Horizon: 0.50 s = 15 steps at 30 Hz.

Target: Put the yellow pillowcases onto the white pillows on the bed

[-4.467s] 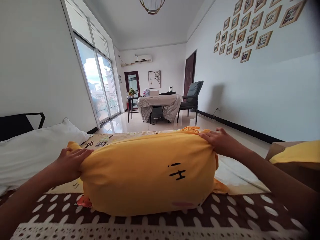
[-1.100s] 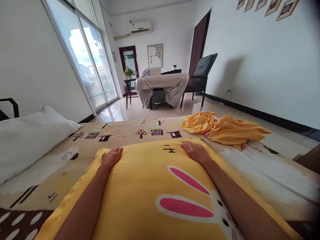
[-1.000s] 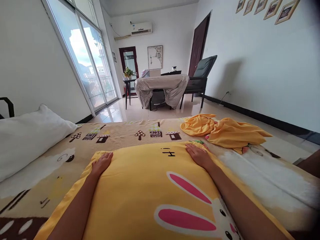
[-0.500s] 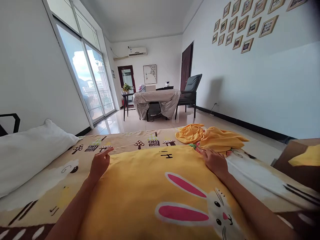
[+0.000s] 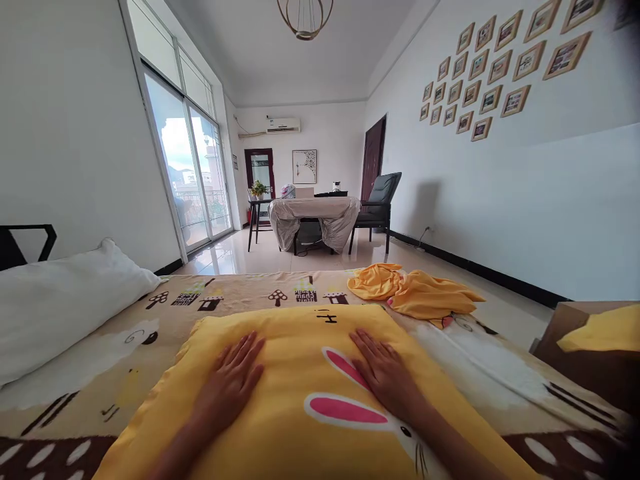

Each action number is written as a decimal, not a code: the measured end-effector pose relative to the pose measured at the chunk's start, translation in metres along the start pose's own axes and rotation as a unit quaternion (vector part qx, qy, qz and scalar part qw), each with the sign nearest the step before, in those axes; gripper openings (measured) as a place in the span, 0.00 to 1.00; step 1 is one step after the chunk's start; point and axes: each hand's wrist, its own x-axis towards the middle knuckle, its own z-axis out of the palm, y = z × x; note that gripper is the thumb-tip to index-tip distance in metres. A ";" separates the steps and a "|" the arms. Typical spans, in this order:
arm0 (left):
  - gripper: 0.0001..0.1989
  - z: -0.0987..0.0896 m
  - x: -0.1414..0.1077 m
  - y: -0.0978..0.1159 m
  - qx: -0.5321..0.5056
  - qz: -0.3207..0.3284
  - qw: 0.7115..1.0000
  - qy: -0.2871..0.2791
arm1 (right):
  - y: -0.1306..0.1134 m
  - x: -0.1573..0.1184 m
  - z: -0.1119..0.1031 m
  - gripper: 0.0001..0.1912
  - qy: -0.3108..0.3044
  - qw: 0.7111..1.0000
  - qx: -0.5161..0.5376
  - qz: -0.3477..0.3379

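Observation:
A yellow pillow (image 5: 285, 373) with a printed rabbit and the letters "Hi" lies flat in front of me on the bed. My left hand (image 5: 233, 373) rests on its left half, fingers stretched forward and palm down. On the right half, my right hand (image 5: 383, 367) also lies flat with fingers spread, covering part of the rabbit's upper ear and reaching toward the lettering. Neither hand grasps anything. My right forearm hides part of the rabbit's face.
Crumpled yellow cloth (image 5: 425, 293) lies beyond the pillow to the right. A white pillow (image 5: 75, 303) is at the left on the patterned blanket (image 5: 240, 291). A cardboard box (image 5: 570, 333) with yellow cloth over it stands at the right. Further off are a covered table (image 5: 315, 208) and a black chair (image 5: 377, 207).
Both hands have moved inward from the pillow's far side edges and now lie flat on its top. The camera view has tilted upward a little.

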 end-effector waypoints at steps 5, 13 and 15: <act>0.28 0.009 -0.055 -0.053 0.000 -0.108 0.993 0.043 | 0.044 -0.027 0.006 0.31 -0.011 0.999 0.012 0.051; 0.32 0.029 -0.135 -0.099 -0.193 -0.241 0.944 0.112 | 0.088 -0.075 0.018 0.35 0.047 0.986 0.075 0.142; 0.33 0.025 -0.145 -0.108 -0.224 -0.276 0.928 0.114 | 0.097 -0.081 0.013 0.37 0.059 0.976 0.109 0.178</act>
